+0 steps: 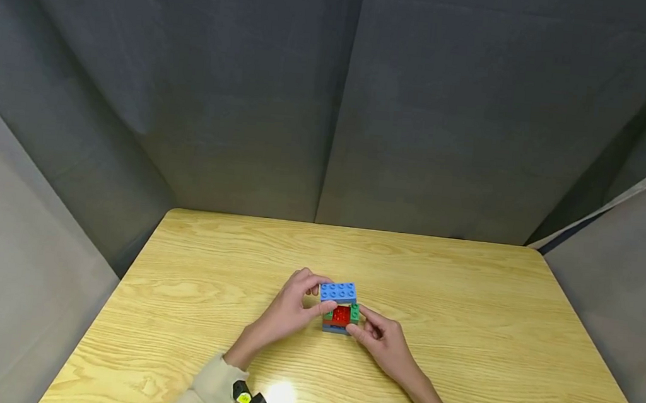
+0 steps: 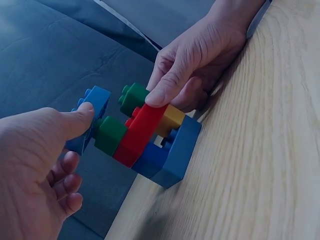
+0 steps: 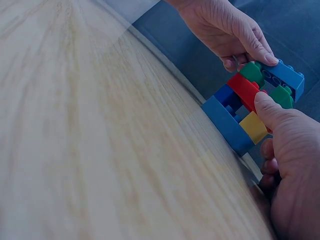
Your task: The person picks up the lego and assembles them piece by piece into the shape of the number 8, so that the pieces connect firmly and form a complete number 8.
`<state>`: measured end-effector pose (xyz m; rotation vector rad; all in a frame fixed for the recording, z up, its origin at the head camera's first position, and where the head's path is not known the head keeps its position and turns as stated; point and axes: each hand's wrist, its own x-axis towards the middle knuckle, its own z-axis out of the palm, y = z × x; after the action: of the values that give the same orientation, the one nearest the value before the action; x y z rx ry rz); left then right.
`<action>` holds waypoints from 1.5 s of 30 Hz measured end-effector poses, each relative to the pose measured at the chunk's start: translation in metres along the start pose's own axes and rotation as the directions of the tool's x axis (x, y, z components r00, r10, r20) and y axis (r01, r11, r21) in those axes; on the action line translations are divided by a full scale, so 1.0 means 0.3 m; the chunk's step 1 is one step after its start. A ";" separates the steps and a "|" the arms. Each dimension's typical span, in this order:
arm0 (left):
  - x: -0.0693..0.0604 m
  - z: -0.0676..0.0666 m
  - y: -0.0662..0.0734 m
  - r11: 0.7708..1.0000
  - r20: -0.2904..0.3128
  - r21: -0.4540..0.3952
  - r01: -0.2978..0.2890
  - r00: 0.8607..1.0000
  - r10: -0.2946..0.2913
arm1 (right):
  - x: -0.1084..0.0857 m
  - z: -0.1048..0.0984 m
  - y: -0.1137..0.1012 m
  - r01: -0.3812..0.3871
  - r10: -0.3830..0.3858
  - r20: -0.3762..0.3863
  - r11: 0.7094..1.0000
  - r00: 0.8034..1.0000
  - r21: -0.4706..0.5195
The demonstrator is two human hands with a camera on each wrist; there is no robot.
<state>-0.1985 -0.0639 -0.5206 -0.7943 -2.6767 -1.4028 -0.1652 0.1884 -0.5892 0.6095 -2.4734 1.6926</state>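
My left hand (image 1: 283, 309) pinches a light blue toy building brick (image 1: 338, 292) between thumb and fingers, tilted at the top of a small brick stack. Two green bricks (image 2: 110, 135) stand apart on a long red brick (image 2: 140, 132). Below the red one sit a dark blue brick (image 3: 226, 98) and a yellow brick (image 3: 253, 127), with a gap between them. A long blue brick (image 3: 226, 125) forms the base on the table. The right hand (image 1: 388, 349) grips the stack's right side, thumb on the red brick; its other fingertips are partly hidden behind.
The light wooden table (image 1: 211, 249) has rounded far corners. Behind it hangs a dark grey curtain (image 1: 240, 94), with paler grey panels (image 1: 6, 252) along the sides. A black device with a yellow mark (image 1: 243, 399) is worn at the left wrist.
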 end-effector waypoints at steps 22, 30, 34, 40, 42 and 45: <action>-0.018 -0.005 0.011 1.000 0.083 -0.009 -0.004 0.997 0.005 | 0.006 0.007 -0.015 0.032 -0.032 0.001 0.999 0.999 0.014; -0.019 0.006 0.000 0.998 0.063 -0.026 -0.052 0.997 0.054 | 0.010 0.007 -0.003 0.045 -0.045 0.017 0.999 0.999 -0.003; -0.019 0.012 -0.004 0.997 0.042 -0.035 -0.069 0.997 0.070 | 0.008 0.007 -0.005 0.042 -0.042 0.015 0.999 0.999 0.004; -0.020 0.018 -0.003 0.995 0.021 -0.049 -0.081 0.996 0.082 | 0.006 0.008 -0.009 0.017 -0.017 0.016 1.000 1.000 0.009; -0.021 0.020 -0.003 0.995 0.020 -0.054 -0.083 0.996 0.084 | 0.004 0.008 -0.011 0.011 -0.011 0.016 1.000 1.000 0.009; -0.022 0.020 -0.005 0.994 0.019 -0.059 -0.097 0.995 0.098 | 0.002 0.008 -0.016 0.014 -0.014 0.012 1.000 1.000 0.011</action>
<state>-0.1921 -0.0626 -0.5269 -0.9371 -2.5849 -1.4632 -0.1636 0.1845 -0.5858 0.6387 -2.4634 1.7039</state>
